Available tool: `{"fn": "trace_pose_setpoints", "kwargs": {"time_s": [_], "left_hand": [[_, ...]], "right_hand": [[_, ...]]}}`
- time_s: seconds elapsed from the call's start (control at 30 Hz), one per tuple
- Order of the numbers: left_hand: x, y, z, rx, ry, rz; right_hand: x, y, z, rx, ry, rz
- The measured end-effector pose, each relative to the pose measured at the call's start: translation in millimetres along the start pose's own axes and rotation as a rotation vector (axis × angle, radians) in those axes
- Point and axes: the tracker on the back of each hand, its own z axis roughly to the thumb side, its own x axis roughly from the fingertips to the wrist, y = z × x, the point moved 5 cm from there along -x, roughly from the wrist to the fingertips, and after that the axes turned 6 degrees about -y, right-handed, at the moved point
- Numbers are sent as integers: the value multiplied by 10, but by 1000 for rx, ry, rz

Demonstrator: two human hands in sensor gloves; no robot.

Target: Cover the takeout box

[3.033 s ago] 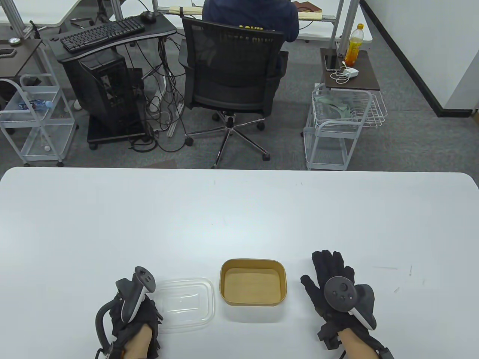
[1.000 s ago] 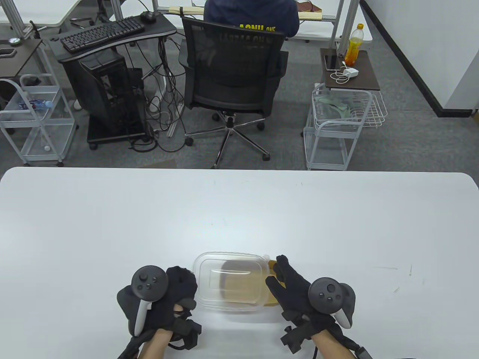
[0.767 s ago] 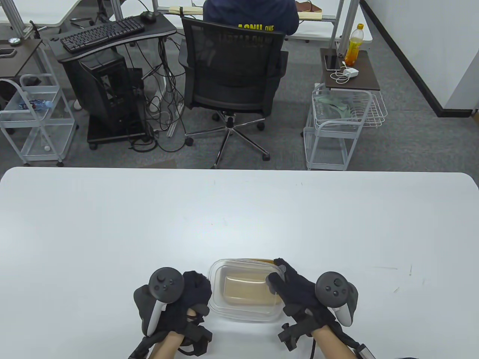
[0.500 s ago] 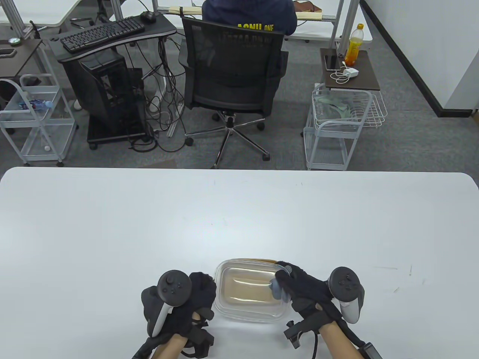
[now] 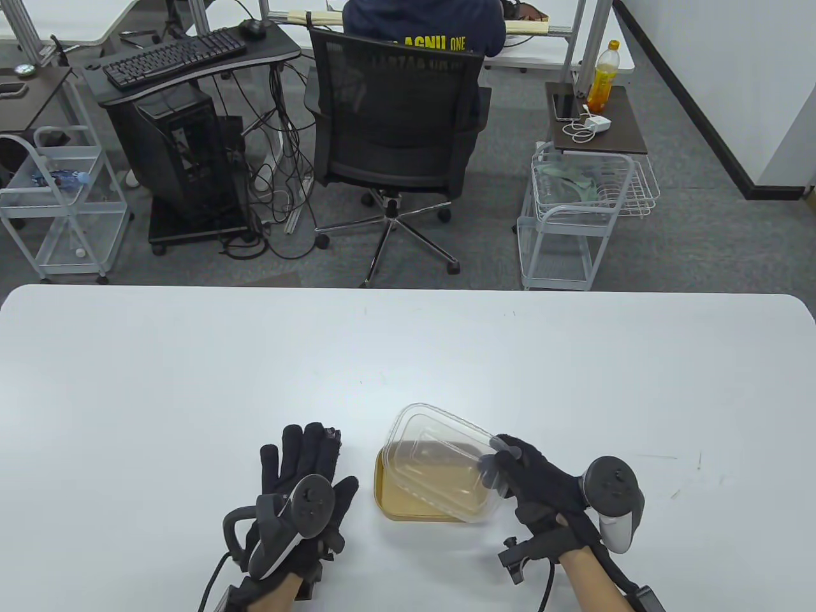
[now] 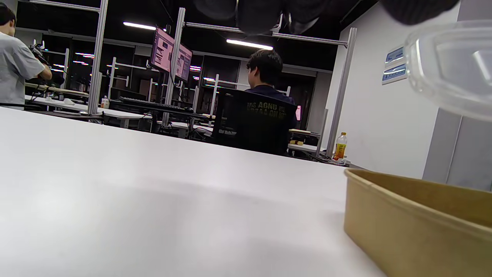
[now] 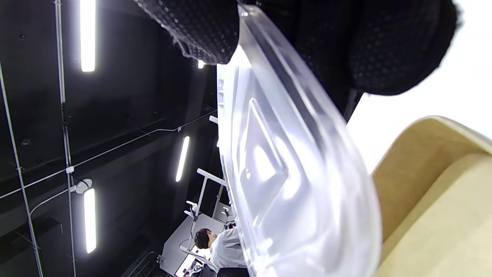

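**A:** Working from the left, what step is this?

**B:** The black-gloved left hand [image 5: 299, 484] lies flat on the white table [image 5: 191, 382] with its fingers spread, gripping nothing, just beside the tan rectangular paper takeout box [image 5: 408, 503]. The box sits near the table's front edge, between the two hands. Above it hangs the clear plastic lid [image 5: 440, 468], tilted and skewed, so the box's left and near rim show uncovered. The black-gloved right hand [image 5: 542, 488] pinches the lid by its right edge; in the right wrist view the glove fingers [image 7: 200, 27] clamp the rim from both sides. I'd judge it the placing step, with the box not yet covered.

**A:** And what does the next move call for?

**B:** Probably levelling the lid, squaring it to the box's outline, lowering it, then pressing round the rim. The free hand could steady the box.

**A:** The room?

**B:** Beyond the table, grey carpet: a black keyboard [image 5: 175, 54] on a desk at left, a person in a black mesh office chair [image 5: 395, 121] in the middle, a white wire cart [image 5: 580, 204] and an orange drink bottle [image 5: 603, 75] at right.
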Motion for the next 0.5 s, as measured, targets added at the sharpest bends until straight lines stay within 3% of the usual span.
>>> {"fn": "trace_pose_setpoints", "kwargs": {"time_s": [0.23, 0.5], "left_hand": [[-33, 12, -94, -30, -22, -5], [-39, 15, -131, -30, -34, -18]], "right_hand": [[25, 2, 172, 76, 117, -9], [127, -184, 486, 390, 376, -52]]}}
